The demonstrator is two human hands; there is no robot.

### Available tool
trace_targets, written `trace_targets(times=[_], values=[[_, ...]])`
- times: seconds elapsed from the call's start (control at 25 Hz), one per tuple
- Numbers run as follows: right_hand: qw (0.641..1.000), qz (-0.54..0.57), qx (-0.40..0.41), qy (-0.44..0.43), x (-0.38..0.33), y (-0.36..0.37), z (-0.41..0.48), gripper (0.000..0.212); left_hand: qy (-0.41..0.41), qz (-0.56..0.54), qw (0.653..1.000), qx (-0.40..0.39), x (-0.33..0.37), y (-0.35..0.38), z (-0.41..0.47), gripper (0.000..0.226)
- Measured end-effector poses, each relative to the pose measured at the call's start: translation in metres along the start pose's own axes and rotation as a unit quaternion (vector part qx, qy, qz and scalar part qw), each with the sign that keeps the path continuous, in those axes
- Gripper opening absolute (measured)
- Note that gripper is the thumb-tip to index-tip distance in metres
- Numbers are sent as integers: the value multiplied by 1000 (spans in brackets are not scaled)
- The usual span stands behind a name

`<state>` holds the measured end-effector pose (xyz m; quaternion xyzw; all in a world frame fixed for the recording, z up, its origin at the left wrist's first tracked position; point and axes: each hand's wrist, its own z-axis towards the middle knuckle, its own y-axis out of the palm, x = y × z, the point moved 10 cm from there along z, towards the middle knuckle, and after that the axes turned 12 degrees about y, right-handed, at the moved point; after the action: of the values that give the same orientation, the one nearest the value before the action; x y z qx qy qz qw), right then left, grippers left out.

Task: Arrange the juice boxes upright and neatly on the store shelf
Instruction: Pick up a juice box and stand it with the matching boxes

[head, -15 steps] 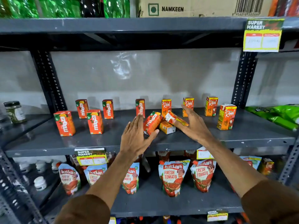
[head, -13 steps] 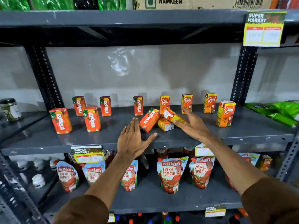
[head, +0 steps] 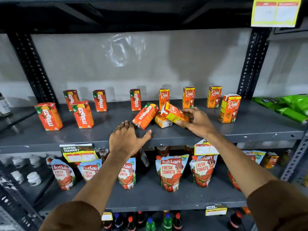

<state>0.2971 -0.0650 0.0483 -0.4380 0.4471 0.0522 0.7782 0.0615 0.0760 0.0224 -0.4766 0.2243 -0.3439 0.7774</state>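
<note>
Orange juice boxes stand on the grey shelf [head: 216, 130]. Several upright Maaza boxes [head: 82, 114] fill its left half and several upright Real boxes [head: 229, 108] its right. In the middle a Maaza box [head: 145, 115] leans tilted, and a small box [head: 162, 121] lies flat beside it. My right hand [head: 198, 122] grips a tilted Real box [head: 175, 114] lying across that flat box. My left hand [head: 126, 139] rests open at the shelf's front edge, just in front of the leaning Maaza box and not holding it.
Tomato sauce pouches [head: 169, 172] line the shelf below, with bottles [head: 150, 222] under them. Green packets [head: 290, 105] lie at the far right, white jars [head: 34, 178] at lower left. Black perforated uprights [head: 251, 64] frame the shelf; price tags [head: 78, 152] hang from its front edge.
My right hand has closed around the tilted Real box. My left hand has dropped lower toward the shelf's front edge. The camera has moved closer.
</note>
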Motion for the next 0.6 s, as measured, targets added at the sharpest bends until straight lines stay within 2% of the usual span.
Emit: trace_targets(times=[0.24,0.32,0.48,0.6], values=[[986,18,153,-57,-44,-17,-47,60,1,11,1000,-5,1,-1,-2,114],[966,50,236,-94,-69,-29,-73,58,2,6,1000,-6,0,0,-1,113],[897,117,390,-170,-109,-58,-124,52,5,-4,1000,1,-1,1,0,111],[883,130,412,-182,-121,-64,-137,55,5,-1,1000,1,-1,1,1,110]])
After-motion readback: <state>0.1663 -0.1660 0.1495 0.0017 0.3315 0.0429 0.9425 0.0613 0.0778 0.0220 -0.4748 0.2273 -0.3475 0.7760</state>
